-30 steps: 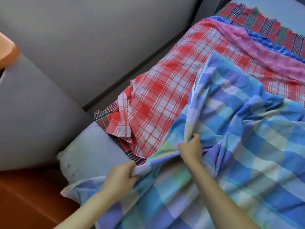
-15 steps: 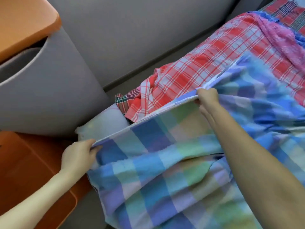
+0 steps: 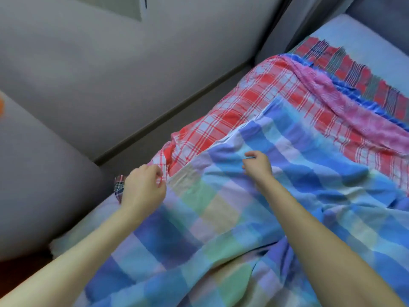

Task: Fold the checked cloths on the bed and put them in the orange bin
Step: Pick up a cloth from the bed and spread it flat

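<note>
Bed (image 3: 367,38) under overlapping checked cloths (image 3: 232,120)

1. Left hand (image 3: 143,191) and forearm (image 3: 77,251): bare all the way, a slim limb seen from the 7 o'clock corner.
2. Right hand (image 3: 257,166) and forearm (image 3: 321,240): bare too, broader where it enters at 5 o'clock.

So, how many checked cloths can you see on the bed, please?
6: pastel cloth nearest; red cloth behind it; pink cloth, blue strip and dark red cloth beyond; plaid scrap by the left hand. Others may be hidden.

Blue checked cloth (image 3: 221,218) cut off bottom and right — dark checked cloth (image 3: 118,186) mostly behind left hand (image 3: 141,191)
</note>
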